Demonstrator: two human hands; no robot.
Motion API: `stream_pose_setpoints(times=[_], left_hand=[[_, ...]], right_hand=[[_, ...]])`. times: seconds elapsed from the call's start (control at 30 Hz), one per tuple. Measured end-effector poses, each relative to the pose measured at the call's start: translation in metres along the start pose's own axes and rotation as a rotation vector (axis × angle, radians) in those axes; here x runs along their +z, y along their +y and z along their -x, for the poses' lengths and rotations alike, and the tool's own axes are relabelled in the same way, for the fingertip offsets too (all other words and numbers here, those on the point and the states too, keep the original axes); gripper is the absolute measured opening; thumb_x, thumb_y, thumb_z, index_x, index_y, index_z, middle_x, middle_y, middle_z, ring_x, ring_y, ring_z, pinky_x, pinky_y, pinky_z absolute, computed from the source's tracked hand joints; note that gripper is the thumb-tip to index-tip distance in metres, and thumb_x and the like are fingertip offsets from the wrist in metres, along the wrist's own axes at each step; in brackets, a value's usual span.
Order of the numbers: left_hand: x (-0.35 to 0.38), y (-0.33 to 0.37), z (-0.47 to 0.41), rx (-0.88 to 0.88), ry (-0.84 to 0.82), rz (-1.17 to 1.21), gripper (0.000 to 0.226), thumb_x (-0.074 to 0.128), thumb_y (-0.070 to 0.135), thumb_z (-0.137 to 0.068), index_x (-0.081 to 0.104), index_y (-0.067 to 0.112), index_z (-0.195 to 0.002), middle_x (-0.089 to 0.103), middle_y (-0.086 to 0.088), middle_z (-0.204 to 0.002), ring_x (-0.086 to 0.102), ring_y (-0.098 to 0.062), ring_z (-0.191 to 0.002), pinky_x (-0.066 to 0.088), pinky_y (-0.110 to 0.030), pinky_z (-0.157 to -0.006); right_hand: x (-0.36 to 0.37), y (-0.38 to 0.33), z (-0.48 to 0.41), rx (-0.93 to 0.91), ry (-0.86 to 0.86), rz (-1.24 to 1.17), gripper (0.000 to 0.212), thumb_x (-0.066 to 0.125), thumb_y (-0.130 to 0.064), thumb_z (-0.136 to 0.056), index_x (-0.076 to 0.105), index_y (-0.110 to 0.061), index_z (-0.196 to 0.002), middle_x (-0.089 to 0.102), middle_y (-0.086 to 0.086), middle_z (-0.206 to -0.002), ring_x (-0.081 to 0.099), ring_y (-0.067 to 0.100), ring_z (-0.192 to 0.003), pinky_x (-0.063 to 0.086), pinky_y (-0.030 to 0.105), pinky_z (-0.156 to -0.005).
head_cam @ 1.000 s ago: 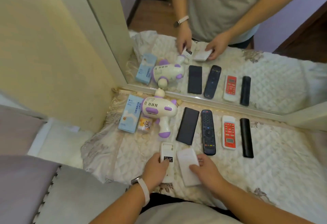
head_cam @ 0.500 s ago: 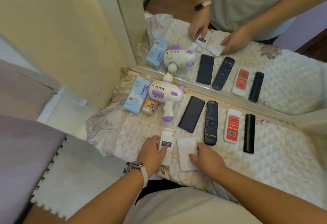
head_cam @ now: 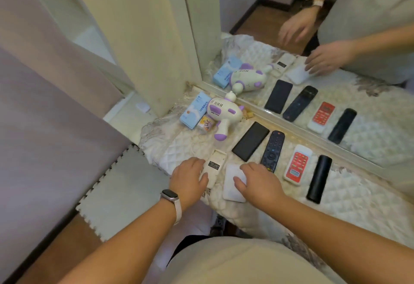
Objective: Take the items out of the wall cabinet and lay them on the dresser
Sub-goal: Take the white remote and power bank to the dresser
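Observation:
On the quilted cloth of the dresser, a white remote lies face down near the front edge. My left hand hovers at its lower end with fingers apart; the mirror shows that hand lifted off it. Right of it lies a flat white power bank, with my right hand on it, thumb on top and fingers over its far edge. Behind them lie a blue box, a small printed box, a white and purple toy gun, a black phone, a dark remote, a red-faced remote and a black remote.
A mirror stands along the back of the dresser and repeats the items and a person's hands. A cream panel rises at the left. A grey foam mat lies below the dresser's left end.
The view has swung left and down. My left hand has let go of the white remote and risen off it. My right hand stays on the power bank.

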State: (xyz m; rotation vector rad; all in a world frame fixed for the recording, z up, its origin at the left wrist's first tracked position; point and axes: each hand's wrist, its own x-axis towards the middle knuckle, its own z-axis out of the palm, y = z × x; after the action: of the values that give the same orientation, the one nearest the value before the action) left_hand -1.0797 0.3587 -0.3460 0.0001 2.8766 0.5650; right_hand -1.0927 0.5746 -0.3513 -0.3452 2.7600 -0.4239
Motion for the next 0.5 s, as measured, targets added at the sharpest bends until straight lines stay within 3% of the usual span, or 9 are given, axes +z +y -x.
stream_pose_setpoints(times=[0.1,0.23,0.5], left_hand=[[-0.013,0.002,0.026,0.019,0.12,-0.085,0.04,0.051,0.034,-0.086,0.064,0.015,-0.119,0.065,-0.006,-0.115,0.061,-0.029,-0.103,0.05,-0.041,-0.085],[-0.028,-0.002,0.063,-0.061,0.21,-0.119,0.042,0.053,0.035,-0.09,0.06,0.017,-0.128,0.058,-0.008,-0.133,0.053,-0.03,-0.122,0.04,-0.045,-0.101],[-0.071,-0.029,0.146,-0.22,0.491,-0.214,0.04,0.049,0.035,-0.089,0.063,0.016,-0.12,0.063,-0.005,-0.124,0.053,-0.022,-0.114,0.041,-0.04,-0.101]], right_hand=[[-0.006,-0.009,-0.005,-0.203,0.059,0.066,0.044,0.041,-0.049,-0.092,0.062,-0.017,-0.114,0.061,0.003,-0.111,0.056,0.028,-0.105,0.049,0.039,-0.076],[-0.013,-0.032,-0.008,-0.403,0.087,0.102,0.05,0.038,-0.05,-0.085,0.066,-0.016,-0.108,0.066,0.005,-0.104,0.061,0.031,-0.095,0.05,0.04,-0.07],[-0.046,-0.118,0.004,-0.777,0.201,0.089,0.046,0.047,-0.046,-0.085,0.064,-0.015,-0.114,0.066,0.006,-0.109,0.06,0.031,-0.1,0.049,0.042,-0.079]])
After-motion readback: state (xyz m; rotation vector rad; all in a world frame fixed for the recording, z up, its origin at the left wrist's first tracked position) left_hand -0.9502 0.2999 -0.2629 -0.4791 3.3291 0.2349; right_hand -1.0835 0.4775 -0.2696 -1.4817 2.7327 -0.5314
